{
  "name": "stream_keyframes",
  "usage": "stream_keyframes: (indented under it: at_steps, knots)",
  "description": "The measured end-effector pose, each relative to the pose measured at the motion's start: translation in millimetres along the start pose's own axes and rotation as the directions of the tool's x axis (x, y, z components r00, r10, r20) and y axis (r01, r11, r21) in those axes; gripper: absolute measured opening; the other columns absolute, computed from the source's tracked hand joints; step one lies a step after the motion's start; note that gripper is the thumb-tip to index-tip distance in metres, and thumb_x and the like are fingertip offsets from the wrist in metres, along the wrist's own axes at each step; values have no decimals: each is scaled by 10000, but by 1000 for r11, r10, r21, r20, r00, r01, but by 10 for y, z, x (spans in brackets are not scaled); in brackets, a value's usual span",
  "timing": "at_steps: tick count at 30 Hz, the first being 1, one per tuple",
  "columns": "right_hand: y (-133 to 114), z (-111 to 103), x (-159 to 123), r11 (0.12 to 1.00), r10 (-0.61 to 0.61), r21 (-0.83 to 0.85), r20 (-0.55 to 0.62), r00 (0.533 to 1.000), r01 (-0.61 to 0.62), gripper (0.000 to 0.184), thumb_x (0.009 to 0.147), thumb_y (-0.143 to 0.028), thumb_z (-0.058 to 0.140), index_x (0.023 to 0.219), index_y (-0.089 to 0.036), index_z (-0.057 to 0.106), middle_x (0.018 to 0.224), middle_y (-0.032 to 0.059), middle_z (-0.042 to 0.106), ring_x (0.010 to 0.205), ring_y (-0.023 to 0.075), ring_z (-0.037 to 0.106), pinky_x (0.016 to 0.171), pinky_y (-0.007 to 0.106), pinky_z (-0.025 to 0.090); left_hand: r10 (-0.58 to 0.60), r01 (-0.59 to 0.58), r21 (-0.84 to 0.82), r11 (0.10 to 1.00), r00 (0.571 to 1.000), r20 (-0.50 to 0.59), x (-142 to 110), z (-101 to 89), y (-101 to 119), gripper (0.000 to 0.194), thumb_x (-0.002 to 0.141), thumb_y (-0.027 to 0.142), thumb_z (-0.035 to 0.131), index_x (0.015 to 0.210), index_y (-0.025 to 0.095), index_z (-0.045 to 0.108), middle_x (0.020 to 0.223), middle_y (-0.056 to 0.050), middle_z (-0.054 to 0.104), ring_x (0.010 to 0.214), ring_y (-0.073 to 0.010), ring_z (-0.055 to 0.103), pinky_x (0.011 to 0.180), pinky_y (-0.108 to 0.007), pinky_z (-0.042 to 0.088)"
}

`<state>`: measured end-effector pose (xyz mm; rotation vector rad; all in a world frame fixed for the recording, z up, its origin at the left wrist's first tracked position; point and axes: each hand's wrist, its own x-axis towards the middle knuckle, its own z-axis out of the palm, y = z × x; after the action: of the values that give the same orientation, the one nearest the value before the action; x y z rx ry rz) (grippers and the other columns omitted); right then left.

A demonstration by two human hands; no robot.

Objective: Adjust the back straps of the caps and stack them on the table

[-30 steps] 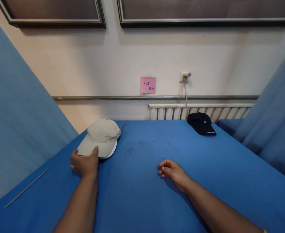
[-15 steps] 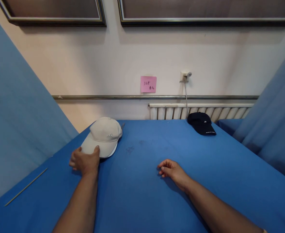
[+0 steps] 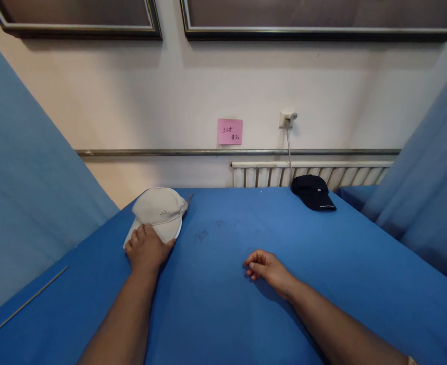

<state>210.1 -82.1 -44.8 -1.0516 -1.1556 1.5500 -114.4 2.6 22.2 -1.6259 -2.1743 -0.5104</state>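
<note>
A beige baseball cap with a small stitched mark lies at the left of the table, its brim toward me. My left hand grips this brim from above, fingers across its top and thumb at its right edge. A thin white edge shows below the brim at the right, from another cap under it; most of that one is hidden. My right hand rests on the blue cloth near the middle, its fingers loosely curled and apart, with nothing visible in them. A black cap lies at the far right corner, out of reach of both hands.
A blue cloth covers the table. Along its left side lies a thin stick. Blue curtains hang on both sides. Behind the table are a radiator, a socket with a plug and a pink note.
My left hand has shifted from the brim's left front corner to across its top, thumb now at the right edge. The beige cap slid slightly right, then back left, over the lower cap. My right hand stays put.
</note>
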Motion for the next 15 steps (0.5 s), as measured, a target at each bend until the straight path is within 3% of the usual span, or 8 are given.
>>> stream_keyframes:
  at_steps: [7,11,15]
  knots:
    - [-15,1,-2,1000,-2,-30,34,999,3,179,713,-319,716,780,-186,616,767,13,643,680,134,617,630,263,463,17,-16,-17,1000,999,45,65,-227,-6,602,793,586,577,1075,54,573,1132,-240,629,1101,-398,572,886,-451,463]
    - [-16,8,-5,999,-1,-45,31,1000,3,169,719,-316,708,770,-189,608,765,11,637,683,141,623,630,269,462,-59,68,-81,994,993,106,110,-312,-126,584,863,634,462,1039,94,594,1062,-205,663,1005,-373,626,804,-426,497]
    - [-3,-7,-6,999,-8,-48,48,999,10,168,720,-316,699,781,-188,608,770,8,636,690,139,624,634,266,463,-92,107,-178,978,992,91,137,-258,-281,431,948,438,399,1167,119,587,1190,-184,647,1059,-367,623,841,-449,501]
